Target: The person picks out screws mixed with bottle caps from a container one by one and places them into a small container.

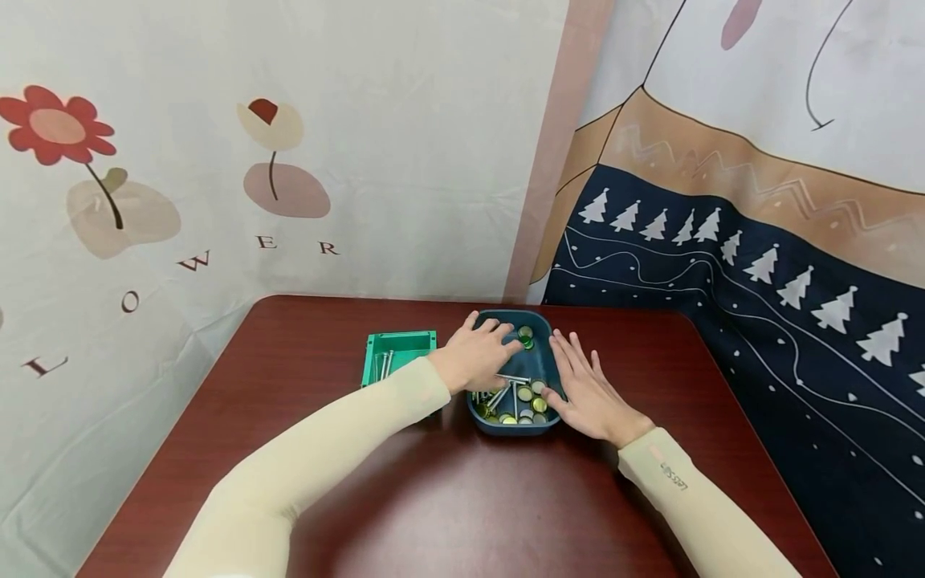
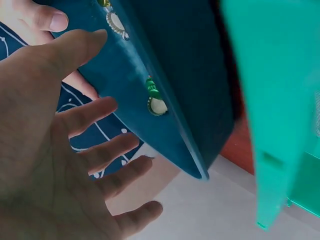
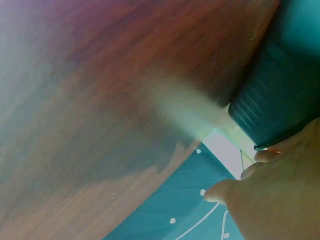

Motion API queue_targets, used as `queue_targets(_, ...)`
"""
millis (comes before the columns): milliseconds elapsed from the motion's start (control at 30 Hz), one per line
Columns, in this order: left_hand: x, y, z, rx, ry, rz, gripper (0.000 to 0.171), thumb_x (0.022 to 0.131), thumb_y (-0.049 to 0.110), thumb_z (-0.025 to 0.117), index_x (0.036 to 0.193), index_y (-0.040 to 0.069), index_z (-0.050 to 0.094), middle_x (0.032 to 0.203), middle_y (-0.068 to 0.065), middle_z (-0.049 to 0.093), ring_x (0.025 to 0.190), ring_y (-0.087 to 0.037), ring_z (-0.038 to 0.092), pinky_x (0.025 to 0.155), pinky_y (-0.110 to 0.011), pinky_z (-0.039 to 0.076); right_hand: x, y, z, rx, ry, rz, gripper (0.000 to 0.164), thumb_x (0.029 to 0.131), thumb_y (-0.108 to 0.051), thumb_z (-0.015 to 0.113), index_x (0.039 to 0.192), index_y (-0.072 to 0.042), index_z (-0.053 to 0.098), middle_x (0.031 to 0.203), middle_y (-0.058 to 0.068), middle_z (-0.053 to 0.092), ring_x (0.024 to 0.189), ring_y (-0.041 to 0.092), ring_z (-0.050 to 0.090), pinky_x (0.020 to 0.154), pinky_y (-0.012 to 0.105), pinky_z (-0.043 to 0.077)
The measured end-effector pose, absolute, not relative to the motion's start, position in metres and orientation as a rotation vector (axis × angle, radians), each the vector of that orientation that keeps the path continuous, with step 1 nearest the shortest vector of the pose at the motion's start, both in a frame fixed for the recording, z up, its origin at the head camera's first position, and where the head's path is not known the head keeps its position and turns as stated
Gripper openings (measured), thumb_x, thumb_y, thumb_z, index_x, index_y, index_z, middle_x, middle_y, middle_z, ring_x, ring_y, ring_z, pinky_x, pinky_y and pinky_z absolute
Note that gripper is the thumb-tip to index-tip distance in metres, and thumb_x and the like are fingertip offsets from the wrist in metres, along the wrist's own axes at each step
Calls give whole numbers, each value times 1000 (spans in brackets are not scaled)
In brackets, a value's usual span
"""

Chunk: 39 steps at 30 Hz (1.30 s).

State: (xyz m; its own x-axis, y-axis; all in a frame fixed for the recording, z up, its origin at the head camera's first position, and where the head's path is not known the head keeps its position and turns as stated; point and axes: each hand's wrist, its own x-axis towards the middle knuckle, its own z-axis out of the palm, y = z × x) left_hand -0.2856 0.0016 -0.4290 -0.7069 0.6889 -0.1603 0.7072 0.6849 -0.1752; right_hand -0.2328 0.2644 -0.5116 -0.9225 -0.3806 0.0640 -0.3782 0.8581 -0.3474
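Observation:
A dark blue plastic tub (image 1: 516,429) stands on the table with bottle caps (image 1: 539,405) and long metal screws (image 1: 515,397) gathered at its near end. Two more bottle caps (image 1: 526,335) lie toward its far end. Over the tub's left side hovers my left hand (image 1: 477,353), fingers spread and loosely bent; its palm holds nothing in the left wrist view. My right hand (image 1: 592,399) rests along the tub's right rim with straight fingers. To the left is a green plastic bin (image 1: 401,341) holding several screws (image 1: 385,365), partly hidden by my left sleeve.
The reddish-brown table (image 1: 470,514) has rounded far corners. Behind it hangs a pale printed cloth (image 1: 405,160), with a dark blue tree-patterned cloth (image 1: 723,289) at the right.

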Motion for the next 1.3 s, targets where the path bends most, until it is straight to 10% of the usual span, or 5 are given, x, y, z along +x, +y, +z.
queue_targets(633, -279, 53, -435, 1057, 2574, -569, 74, 111, 52, 78, 178, 39, 49, 183, 3, 51, 165, -24, 54, 137, -51, 47, -233, 267, -514, -631, 3022, -583, 93, 119, -40, 63, 187, -4, 12, 198, 18, 9, 183, 53, 6, 138, 89, 12)
queue_targets(933, -327, 72, -498, 1009, 2556, -527, 79, 108, 47, 83, 178, 44, 47, 180, 0, 53, 160, -27, 59, 121, -49, 62, -236, 266, -511, -644, 3035, -585, 92, 119, -40, 62, 187, -4, 12, 197, 20, 13, 182, 54, 8, 137, 89, 14)
queue_targets(1300, -292, 62, -438, 801, 2531, -282, 79, 109, 25, 84, 179, 32, 47, 185, -14, 43, 164, -30, 55, 124, -51, 60, -235, 267, -517, -619, 3015, -606, 92, 120, -43, 60, 188, -5, 11, 197, 21, 13, 183, 54, 6, 138, 89, 12)
